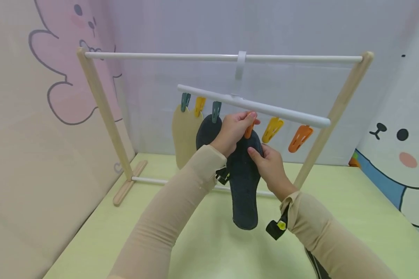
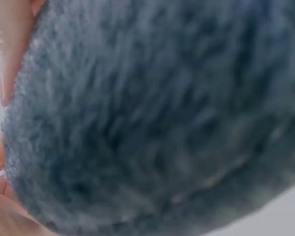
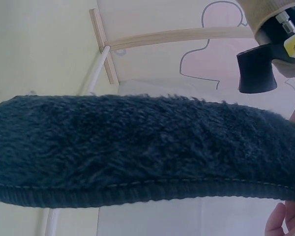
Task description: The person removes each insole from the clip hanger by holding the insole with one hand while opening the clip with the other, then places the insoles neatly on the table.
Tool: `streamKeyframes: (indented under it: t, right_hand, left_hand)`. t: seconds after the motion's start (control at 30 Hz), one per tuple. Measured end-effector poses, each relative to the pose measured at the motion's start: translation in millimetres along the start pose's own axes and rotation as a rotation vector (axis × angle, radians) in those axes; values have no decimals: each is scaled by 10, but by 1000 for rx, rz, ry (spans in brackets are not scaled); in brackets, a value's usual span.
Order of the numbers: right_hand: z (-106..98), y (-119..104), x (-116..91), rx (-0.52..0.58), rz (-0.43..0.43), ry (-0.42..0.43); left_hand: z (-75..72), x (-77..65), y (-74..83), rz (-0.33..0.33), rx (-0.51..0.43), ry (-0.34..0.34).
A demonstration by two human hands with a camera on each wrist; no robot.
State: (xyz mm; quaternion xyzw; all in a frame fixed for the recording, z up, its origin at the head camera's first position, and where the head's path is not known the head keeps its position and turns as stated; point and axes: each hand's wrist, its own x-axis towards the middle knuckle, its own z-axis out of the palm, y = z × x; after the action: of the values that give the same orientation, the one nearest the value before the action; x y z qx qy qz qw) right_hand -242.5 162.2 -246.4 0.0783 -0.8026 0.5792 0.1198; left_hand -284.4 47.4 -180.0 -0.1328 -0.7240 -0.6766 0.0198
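Observation:
A dark blue fleecy shoe insole (image 1: 244, 190) hangs toe-up below the white hanger bar (image 1: 283, 112). With thumb and fingers my left hand (image 1: 232, 130) pinches an orange clothespin (image 1: 249, 131) at the insole's top edge. My right hand (image 1: 274, 168) holds the insole's right edge, thumb on the near face and fingers behind. The pile and stitched rim of the insole (image 3: 137, 147) show in the right wrist view; in the left wrist view the insole (image 2: 152, 113) fills most of the picture. Another dark insole (image 1: 206, 130) hangs by a green clothespin (image 1: 216, 111), partly behind my left hand.
Beige insoles (image 1: 183, 135) hang further left from a green clothespin (image 1: 185, 101) and a yellow one. Two more clothespins, yellow (image 1: 272, 130) and orange (image 1: 300, 138), hang at right. A wooden-legged rack (image 1: 104, 112) with a white top rail (image 1: 160, 57) stands on the pale green table (image 1: 202, 248).

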Motion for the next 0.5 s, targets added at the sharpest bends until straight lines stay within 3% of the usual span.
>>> streamKeyframes:
  t: [0.5]
  right_hand:
    - [23,89,28,-70,-23,12]
  left_hand:
    - [-51,29,-53,-1,19,-53]
